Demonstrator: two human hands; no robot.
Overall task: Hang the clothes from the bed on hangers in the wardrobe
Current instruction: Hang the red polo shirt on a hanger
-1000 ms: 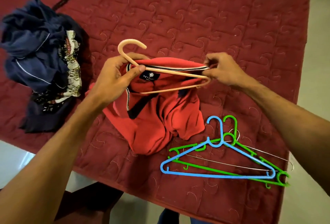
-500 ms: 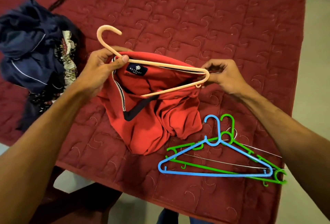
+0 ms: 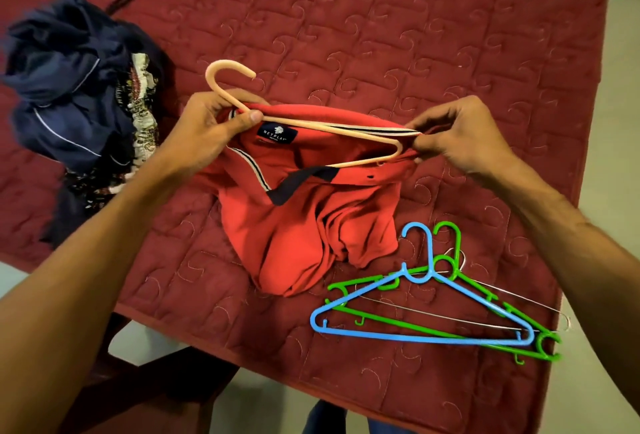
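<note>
A: While we're on this one, what do we log as changed from half a second back?

B: Mostly the right hand [image 3: 457,135]. It sat loose beside the hanger [image 3: 332,131] tip. Now thumb and fingers pinch the shirt [image 3: 294,225] collar just past that tip, and the striped edge is pulled taut along the upper arm.

A: And the left hand [image 3: 207,132]?

B: We see the same grip as before. The fingers are curled round the hanger's neck below the hook, with the thumb pressing the collar against it.

A: Where do we put the shirt?

B: The collar is held up between both hands over the bed [image 3: 381,35]. The rest is bunched on the quilt near the front edge. The hanger lies across the neck opening and its lower arm slips under the navy placket. We can't tell how far in it sits.

A: Anything else moved?

B: No. The pile [image 3: 69,87] of dark clothes stays at the left, well apart from the shirt. The spare hangers [image 3: 430,253] stay stacked just beside the shirt's hem at the right. Neither has shifted on the bed.
</note>
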